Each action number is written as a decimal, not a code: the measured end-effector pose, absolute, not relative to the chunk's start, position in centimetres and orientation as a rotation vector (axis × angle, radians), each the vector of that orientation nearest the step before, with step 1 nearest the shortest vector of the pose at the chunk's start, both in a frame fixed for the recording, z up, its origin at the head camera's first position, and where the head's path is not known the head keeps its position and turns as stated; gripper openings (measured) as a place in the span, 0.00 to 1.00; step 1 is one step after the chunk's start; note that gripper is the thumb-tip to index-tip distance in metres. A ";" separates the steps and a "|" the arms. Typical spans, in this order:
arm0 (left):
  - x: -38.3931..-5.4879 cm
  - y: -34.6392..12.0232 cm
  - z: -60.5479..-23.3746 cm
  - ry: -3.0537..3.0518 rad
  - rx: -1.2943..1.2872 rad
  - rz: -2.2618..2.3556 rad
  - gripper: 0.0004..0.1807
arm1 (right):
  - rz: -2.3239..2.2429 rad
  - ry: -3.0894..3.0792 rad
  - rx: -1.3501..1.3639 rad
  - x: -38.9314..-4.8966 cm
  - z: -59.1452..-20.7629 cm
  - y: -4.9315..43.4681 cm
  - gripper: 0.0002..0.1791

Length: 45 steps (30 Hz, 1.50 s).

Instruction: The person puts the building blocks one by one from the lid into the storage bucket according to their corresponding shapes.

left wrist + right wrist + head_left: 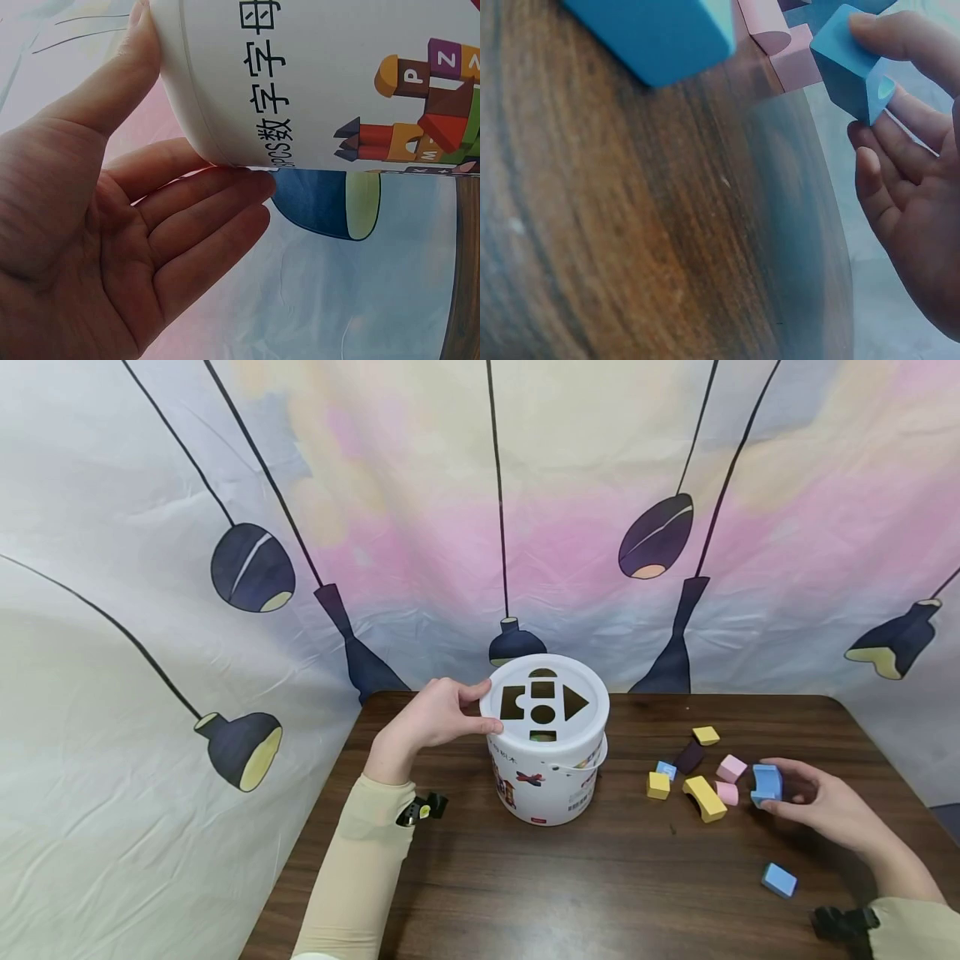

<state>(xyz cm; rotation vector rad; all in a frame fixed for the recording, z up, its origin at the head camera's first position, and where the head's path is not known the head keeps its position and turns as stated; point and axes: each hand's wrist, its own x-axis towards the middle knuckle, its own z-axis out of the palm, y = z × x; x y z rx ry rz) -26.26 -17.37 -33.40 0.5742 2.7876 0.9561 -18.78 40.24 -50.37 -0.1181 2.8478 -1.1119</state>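
A white bucket (pixel 536 785) with a carrying handle stands upright on the table. Its lid (pixel 495 752) has cut-out shapes, including a triangle, a circle and an arch. My left hand (pixel 441 717) holds the bucket at the left side of its lid rim, thumb and fingers spread around the curve. Over on the right, my right hand (pixel 840 806) pinches a blue arch block (pixel 849 64) between thumb and fingers, its hollow partly in view in the right wrist view. Close beside that block lie two pink blocks (pixel 731 768).
Left of the right hand are a yellow arch block (pixel 705 800), a yellow cube (pixel 658 786), a small blue block (pixel 666 769), a dark block (pixel 689 757) and another yellow block (pixel 706 736). A blue block (pixel 779 880) lies nearer the front of the wooden table (pixel 600 893).
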 end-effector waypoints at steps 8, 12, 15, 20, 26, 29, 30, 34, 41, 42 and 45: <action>-26.2 -17.5 -33.4 2.789 0.572 0.964 0.47 | -1.153 2.846 -0.108 -18.7 -50.2 40.0 0.47; -26.2 -17.4 -33.4 2.789 0.569 0.963 0.47 | -1.163 2.851 -0.123 -18.7 -50.1 40.0 0.48; -26.3 -17.4 -33.4 2.785 0.579 0.959 0.46 | -1.177 2.844 -0.134 -18.7 -50.0 39.9 0.48; -26.3 -17.4 -33.3 2.786 0.593 0.946 0.46 | -1.230 2.811 -0.149 -18.6 -49.7 39.4 0.48; -26.1 -17.4 -33.3 2.792 0.583 0.939 0.45 | -1.204 2.862 -0.135 -18.6 -48.4 38.1 0.46; -26.1 -17.4 -33.3 2.791 0.582 0.940 0.46 | -1.228 2.897 -0.161 -18.6 -47.8 37.1 0.45; -26.0 -17.4 -33.2 2.791 0.582 0.940 0.46 | -1.246 2.907 -0.175 -18.6 -47.7 36.8 0.44; -26.0 -17.4 -33.3 2.787 0.591 0.952 0.46 | -1.347 2.929 -0.268 -18.8 -47.1 35.5 0.43; -26.0 -17.5 -33.4 2.787 0.599 0.962 0.46 | -1.571 2.868 -0.375 -19.5 -46.4 33.0 0.43; -26.0 -17.5 -33.4 2.787 0.600 0.960 0.46 | -1.604 2.857 -0.380 -19.5 -46.3 32.7 0.42; -26.0 -17.5 -33.4 2.789 0.602 0.951 0.46 | -1.708 2.802 -0.391 -19.9 -45.9 31.8 0.41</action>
